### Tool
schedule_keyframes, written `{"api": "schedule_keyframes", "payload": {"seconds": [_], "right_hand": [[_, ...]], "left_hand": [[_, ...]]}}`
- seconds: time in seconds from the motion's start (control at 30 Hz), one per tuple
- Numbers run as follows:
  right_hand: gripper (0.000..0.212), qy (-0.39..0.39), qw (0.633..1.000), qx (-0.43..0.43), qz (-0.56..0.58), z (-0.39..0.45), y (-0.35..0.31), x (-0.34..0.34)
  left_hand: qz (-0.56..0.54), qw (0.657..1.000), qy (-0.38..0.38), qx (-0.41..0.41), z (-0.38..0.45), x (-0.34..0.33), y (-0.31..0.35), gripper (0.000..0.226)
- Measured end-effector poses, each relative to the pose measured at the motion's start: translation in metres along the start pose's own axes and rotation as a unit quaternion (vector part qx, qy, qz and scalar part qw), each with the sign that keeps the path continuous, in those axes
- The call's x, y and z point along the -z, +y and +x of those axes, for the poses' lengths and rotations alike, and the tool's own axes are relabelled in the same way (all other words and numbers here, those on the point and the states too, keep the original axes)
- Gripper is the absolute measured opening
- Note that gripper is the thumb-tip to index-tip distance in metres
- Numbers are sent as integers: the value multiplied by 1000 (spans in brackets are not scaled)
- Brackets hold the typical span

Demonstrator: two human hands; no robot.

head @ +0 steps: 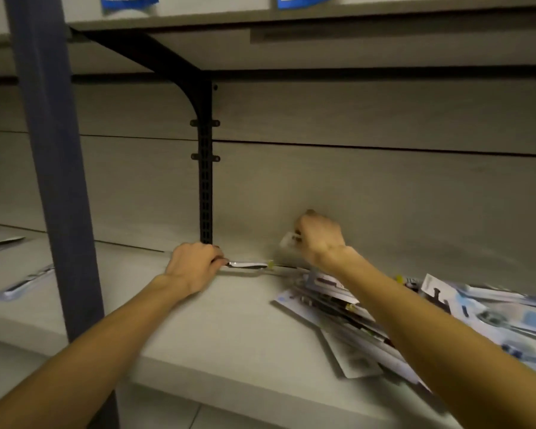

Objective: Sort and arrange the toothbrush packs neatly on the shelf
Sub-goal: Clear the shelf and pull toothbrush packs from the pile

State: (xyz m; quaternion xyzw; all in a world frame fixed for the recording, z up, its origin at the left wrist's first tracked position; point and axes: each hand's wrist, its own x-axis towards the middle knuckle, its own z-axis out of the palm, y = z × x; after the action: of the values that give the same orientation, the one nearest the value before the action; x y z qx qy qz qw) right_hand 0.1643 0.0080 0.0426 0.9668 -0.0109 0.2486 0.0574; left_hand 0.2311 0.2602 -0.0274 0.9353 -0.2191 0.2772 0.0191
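Note:
On the pale shelf (229, 329) a toothbrush pack (248, 265) lies against the back wall, and my left hand (192, 266) grips its left end. My right hand (317, 238) is closed on the top of another pack (287, 241), which it holds tilted up by the back wall; most of that pack is hidden behind the hand. A loose heap of toothbrush packs (369, 323) sprawls over the right part of the shelf, partly under my right forearm.
A dark blue upright post (53, 168) stands at the front left. A black bracket rail (205, 187) runs up the back wall. More packs (22, 284) lie on the shelf section left of the post. Another shelf hangs overhead.

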Motion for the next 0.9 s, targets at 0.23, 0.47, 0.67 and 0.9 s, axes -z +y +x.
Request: {"api": "schedule_keyframes", "payload": {"seconds": [0.23,0.47,0.67,0.9], "right_hand": [[27,242,948,29,206,-22,5,41],[30,389,866,105,295,-90,-43,50],[39,442,842,150,272,-145,-104,53],[32,463,799,158,350,-202,-219,78]], "left_hand": [[-132,983,105,68,-23,34,4,35],[-413,893,121,133,-60,67,5,36],[-494,857,108,101,-125,114,-10,35],[-557,822,109,53,-222,174,-48,26]]}}
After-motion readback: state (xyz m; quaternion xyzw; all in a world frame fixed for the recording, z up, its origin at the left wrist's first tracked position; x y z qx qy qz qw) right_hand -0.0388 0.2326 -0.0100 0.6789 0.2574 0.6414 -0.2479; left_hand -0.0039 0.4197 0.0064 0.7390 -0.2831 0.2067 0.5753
